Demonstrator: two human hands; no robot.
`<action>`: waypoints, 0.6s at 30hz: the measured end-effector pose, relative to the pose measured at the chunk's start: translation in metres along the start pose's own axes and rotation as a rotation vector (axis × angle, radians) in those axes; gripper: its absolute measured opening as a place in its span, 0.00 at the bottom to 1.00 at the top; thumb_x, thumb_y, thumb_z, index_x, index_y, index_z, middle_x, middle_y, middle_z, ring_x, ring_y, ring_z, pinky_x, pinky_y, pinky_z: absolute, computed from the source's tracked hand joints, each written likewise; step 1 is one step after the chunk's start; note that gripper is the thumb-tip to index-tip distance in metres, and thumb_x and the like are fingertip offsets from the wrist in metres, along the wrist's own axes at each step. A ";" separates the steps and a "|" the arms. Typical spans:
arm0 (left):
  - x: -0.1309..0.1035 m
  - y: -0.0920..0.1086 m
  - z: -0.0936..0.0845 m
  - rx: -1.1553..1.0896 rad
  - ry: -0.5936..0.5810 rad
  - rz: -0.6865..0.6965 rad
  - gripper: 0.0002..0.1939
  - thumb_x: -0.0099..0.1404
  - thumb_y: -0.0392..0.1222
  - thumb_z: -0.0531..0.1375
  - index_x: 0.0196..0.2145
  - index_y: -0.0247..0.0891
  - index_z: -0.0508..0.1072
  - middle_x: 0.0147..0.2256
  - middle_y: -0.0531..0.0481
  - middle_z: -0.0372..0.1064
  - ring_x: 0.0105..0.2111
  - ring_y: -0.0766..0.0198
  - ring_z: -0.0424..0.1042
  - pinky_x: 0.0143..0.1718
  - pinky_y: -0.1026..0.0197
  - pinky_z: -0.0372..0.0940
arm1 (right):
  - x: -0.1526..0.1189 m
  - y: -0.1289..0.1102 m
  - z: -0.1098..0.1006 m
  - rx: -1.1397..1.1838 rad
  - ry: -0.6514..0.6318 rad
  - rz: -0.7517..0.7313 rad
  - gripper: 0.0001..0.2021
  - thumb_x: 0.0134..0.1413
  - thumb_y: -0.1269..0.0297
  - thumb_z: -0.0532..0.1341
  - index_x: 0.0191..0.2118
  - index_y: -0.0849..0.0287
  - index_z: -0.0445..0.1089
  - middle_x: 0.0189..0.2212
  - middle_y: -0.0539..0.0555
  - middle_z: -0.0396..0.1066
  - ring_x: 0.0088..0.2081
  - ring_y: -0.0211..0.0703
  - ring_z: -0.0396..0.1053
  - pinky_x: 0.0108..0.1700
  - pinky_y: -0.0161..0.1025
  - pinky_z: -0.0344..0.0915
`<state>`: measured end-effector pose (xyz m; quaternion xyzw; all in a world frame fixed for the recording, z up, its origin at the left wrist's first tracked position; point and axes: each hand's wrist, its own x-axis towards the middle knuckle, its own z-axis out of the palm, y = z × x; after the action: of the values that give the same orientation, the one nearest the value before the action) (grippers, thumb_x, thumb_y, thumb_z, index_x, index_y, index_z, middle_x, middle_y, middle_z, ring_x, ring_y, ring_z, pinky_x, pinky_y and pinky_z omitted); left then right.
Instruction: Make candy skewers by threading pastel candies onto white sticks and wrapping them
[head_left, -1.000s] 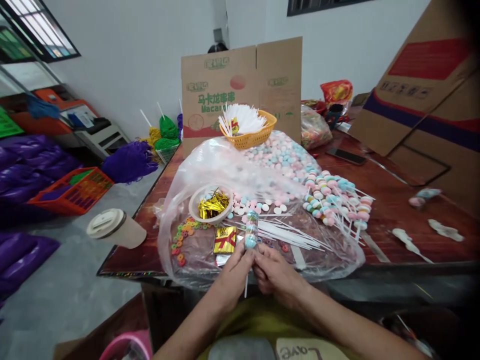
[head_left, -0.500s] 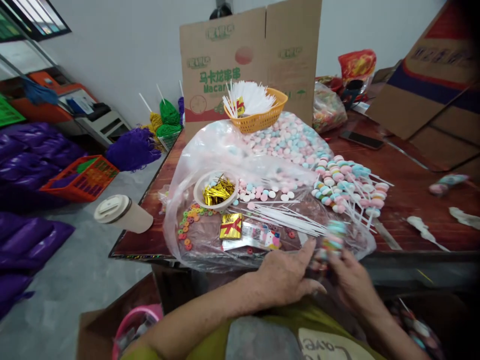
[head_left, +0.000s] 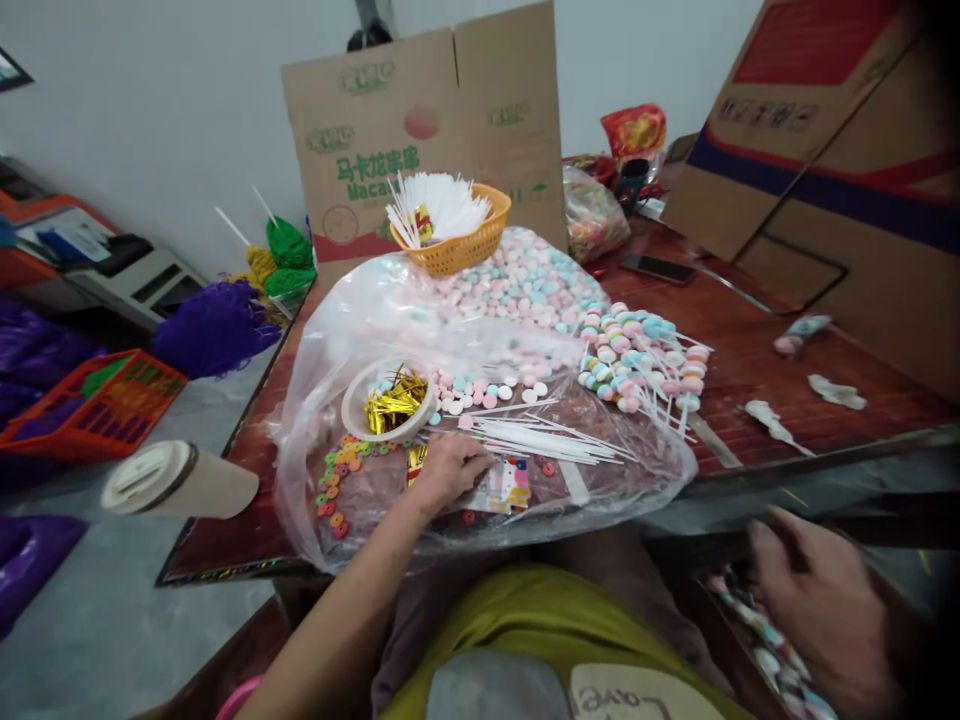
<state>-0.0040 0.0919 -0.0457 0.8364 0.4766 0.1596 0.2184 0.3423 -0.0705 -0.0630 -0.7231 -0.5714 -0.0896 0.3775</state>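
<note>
My left hand (head_left: 450,468) rests over the plastic sheet, its fingers bent together above a small printed plastic packet (head_left: 513,482); what is between the fingertips is hidden. Partly behind that hand lies a gold packet (head_left: 415,464). At the lower right, below the table edge, my right hand (head_left: 825,605) is blurred, thumb and fingers apart, above a box holding candy skewers (head_left: 772,640). White sticks (head_left: 544,437) lie in a loose bundle right of my left hand. Finished-looking candy skewers (head_left: 645,360) are piled on the right of the sheet.
A bowl of gold twist ties (head_left: 347,410) stands by coloured candy rings (head_left: 330,490). Farther back are pastel candies (head_left: 525,275) and a yellow basket (head_left: 457,255) of white sticks. A lidded cup (head_left: 217,482) overlaps the left table edge. Cardboard (head_left: 510,150) stands behind; a phone (head_left: 658,268) lies right.
My right hand has moved from the table's front, where it held a candy skewer, down right to the box. My left hand has moved left onto the packets. The view has turned right.
</note>
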 end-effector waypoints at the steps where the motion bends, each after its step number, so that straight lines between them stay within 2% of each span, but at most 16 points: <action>1: -0.001 0.000 -0.001 -0.016 0.007 0.016 0.10 0.60 0.42 0.57 0.24 0.41 0.75 0.25 0.51 0.71 0.31 0.62 0.66 0.40 0.60 0.55 | 0.013 -0.012 0.019 0.040 -0.014 -0.105 0.10 0.56 0.61 0.54 0.37 0.59 0.70 0.32 0.63 0.70 0.35 0.50 0.67 0.40 0.48 0.62; 2: -0.001 0.001 -0.003 -0.040 0.027 0.033 0.11 0.61 0.43 0.56 0.25 0.41 0.75 0.26 0.51 0.72 0.32 0.62 0.67 0.40 0.61 0.55 | 0.025 -0.029 0.037 0.143 -0.038 -0.217 0.09 0.55 0.62 0.55 0.37 0.59 0.69 0.31 0.61 0.70 0.35 0.49 0.67 0.41 0.48 0.62; 4: -0.003 0.004 -0.007 -0.097 0.097 0.060 0.10 0.61 0.43 0.55 0.27 0.41 0.75 0.29 0.50 0.72 0.33 0.62 0.67 0.41 0.61 0.56 | 0.046 -0.072 0.071 0.300 -0.157 -0.334 0.10 0.55 0.64 0.55 0.41 0.59 0.68 0.37 0.60 0.70 0.41 0.48 0.65 0.45 0.47 0.61; 5: -0.004 0.006 -0.008 -0.129 0.133 0.064 0.10 0.62 0.43 0.54 0.29 0.40 0.74 0.30 0.49 0.72 0.34 0.61 0.68 0.41 0.60 0.57 | 0.053 -0.094 0.085 0.339 -0.257 -0.361 0.13 0.54 0.63 0.55 0.45 0.61 0.67 0.41 0.61 0.69 0.45 0.49 0.63 0.47 0.47 0.59; 6: -0.004 0.007 -0.009 -0.159 0.160 0.062 0.10 0.62 0.43 0.54 0.29 0.40 0.74 0.30 0.48 0.72 0.34 0.61 0.68 0.40 0.60 0.57 | 0.057 -0.115 0.098 0.347 -0.411 -0.364 0.17 0.53 0.62 0.57 0.47 0.62 0.66 0.44 0.61 0.67 0.46 0.49 0.62 0.47 0.46 0.59; 7: -0.005 0.009 -0.008 -0.178 0.175 0.055 0.10 0.62 0.43 0.54 0.30 0.40 0.74 0.30 0.47 0.72 0.34 0.60 0.67 0.40 0.60 0.58 | 0.058 -0.133 0.110 0.334 -0.566 -0.363 0.17 0.51 0.62 0.58 0.47 0.61 0.66 0.43 0.60 0.68 0.45 0.48 0.63 0.44 0.44 0.60; 9: -0.006 0.009 -0.004 -0.209 0.172 0.030 0.09 0.60 0.43 0.56 0.34 0.40 0.74 0.32 0.46 0.72 0.35 0.59 0.68 0.40 0.59 0.59 | 0.055 -0.157 0.129 0.305 -0.686 -0.377 0.09 0.48 0.66 0.60 0.38 0.60 0.70 0.34 0.56 0.71 0.37 0.46 0.65 0.38 0.41 0.60; 11: -0.007 0.006 0.002 -0.245 0.145 0.011 0.15 0.55 0.44 0.60 0.41 0.41 0.72 0.38 0.45 0.71 0.39 0.57 0.68 0.43 0.56 0.59 | 0.048 -0.165 0.141 0.275 -0.709 -0.384 0.03 0.47 0.71 0.59 0.28 0.61 0.70 0.26 0.54 0.70 0.32 0.44 0.65 0.36 0.40 0.58; 13: -0.006 0.002 0.007 -0.268 0.111 0.010 0.20 0.51 0.43 0.64 0.43 0.42 0.72 0.42 0.45 0.70 0.42 0.55 0.66 0.45 0.55 0.59 | 0.043 -0.163 0.145 0.254 -0.701 -0.373 0.06 0.49 0.73 0.57 0.26 0.61 0.69 0.25 0.54 0.69 0.32 0.43 0.64 0.36 0.40 0.56; 15: -0.003 0.002 0.006 -0.274 0.115 0.029 0.13 0.52 0.43 0.63 0.37 0.41 0.74 0.40 0.45 0.70 0.43 0.55 0.66 0.46 0.55 0.58 | 0.044 -0.159 0.141 0.244 -0.675 -0.357 0.06 0.52 0.71 0.56 0.28 0.60 0.69 0.26 0.54 0.69 0.34 0.43 0.63 0.38 0.40 0.55; 17: 0.003 0.008 0.000 -0.278 0.158 0.061 0.06 0.55 0.43 0.61 0.30 0.40 0.74 0.35 0.46 0.70 0.40 0.57 0.66 0.44 0.57 0.59 | 0.050 -0.157 0.130 0.235 -0.639 -0.354 0.06 0.54 0.68 0.55 0.29 0.60 0.68 0.29 0.54 0.68 0.36 0.44 0.62 0.41 0.42 0.54; 18: 0.006 0.013 -0.005 -0.283 0.172 0.080 0.05 0.56 0.42 0.59 0.28 0.40 0.73 0.32 0.47 0.70 0.37 0.58 0.66 0.41 0.58 0.60 | 0.055 -0.158 0.123 0.264 -0.610 -0.351 0.06 0.54 0.67 0.55 0.30 0.60 0.67 0.31 0.55 0.68 0.38 0.44 0.62 0.42 0.42 0.54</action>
<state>0.0059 0.0924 -0.0338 0.7989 0.4325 0.3046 0.2862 0.1823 0.0609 -0.0481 -0.5527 -0.7795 0.1409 0.2589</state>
